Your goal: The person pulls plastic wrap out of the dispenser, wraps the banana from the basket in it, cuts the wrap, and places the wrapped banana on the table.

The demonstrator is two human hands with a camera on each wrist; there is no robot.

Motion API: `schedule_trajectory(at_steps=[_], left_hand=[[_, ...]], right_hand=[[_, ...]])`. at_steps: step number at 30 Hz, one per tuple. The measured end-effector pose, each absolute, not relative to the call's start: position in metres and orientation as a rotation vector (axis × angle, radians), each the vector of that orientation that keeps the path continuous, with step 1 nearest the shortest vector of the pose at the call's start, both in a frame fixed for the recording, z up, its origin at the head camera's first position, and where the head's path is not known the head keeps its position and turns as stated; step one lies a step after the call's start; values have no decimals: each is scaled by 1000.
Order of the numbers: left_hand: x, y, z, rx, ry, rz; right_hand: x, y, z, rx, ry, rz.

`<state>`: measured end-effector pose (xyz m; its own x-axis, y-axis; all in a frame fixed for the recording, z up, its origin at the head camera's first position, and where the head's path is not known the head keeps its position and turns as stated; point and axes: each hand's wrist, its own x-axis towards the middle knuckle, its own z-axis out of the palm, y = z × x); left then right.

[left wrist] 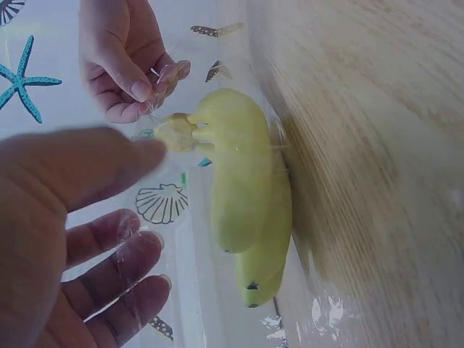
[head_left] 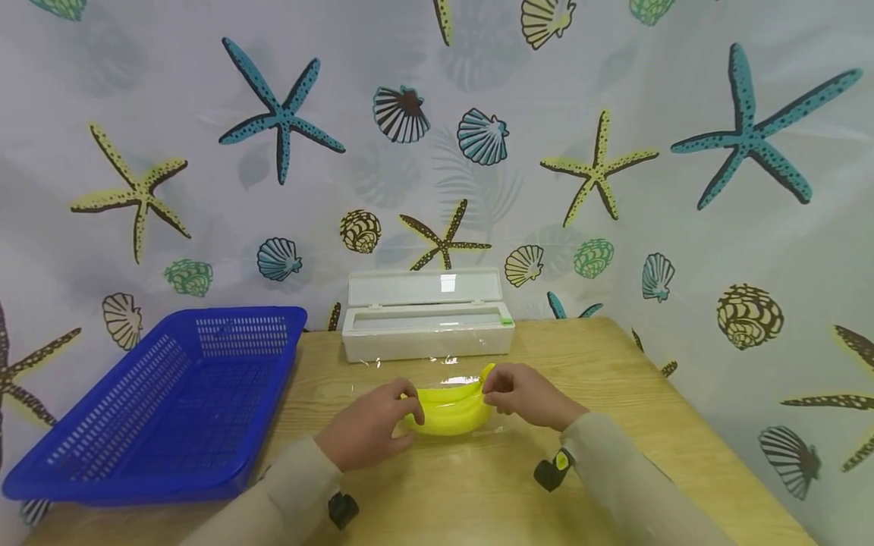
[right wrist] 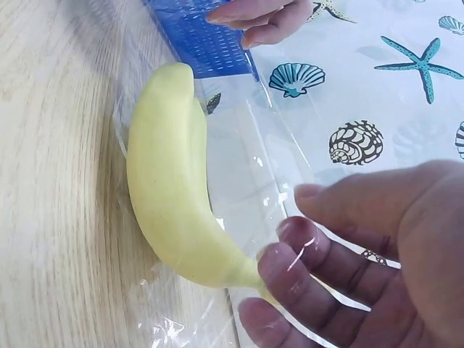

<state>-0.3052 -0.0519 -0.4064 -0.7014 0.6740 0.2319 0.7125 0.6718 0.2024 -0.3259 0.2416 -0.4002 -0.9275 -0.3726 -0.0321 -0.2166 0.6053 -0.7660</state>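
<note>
A yellow bunch of bananas lies on the table with clear plastic film around it. At its left end is the left hand, fingers bent loosely and thumb apart, film near the fingertips. By the stem, the right hand pinches a bunched bit of film between thumb and fingers. Film also crosses its fingertips in the right wrist view.
A blue plastic basket stands on the left of the wooden table. Behind the bananas, a long white box has its lid raised. A curtain printed with starfish and shells hangs behind and along the right side.
</note>
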Motion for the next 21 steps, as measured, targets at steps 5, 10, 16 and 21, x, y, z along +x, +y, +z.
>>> schedule_trajectory(at_steps=[5, 10, 16, 21], left_hand=[[-310, -53, -412, -1147, -2632, -408], [-319, -55, -413, -1051, -2618, -396], [-331, -53, -419, -900, -2733, -363], [-340, -52, -429, -880, -2729, -362]], right_hand=[[-329, 238, -401, -421, 2738, -1217], [-330, 231, -404, -399, 2921, -1082], [-330, 222, -414, -449, 3219, -703], [-328, 217, -429, -688, 3466, -239]])
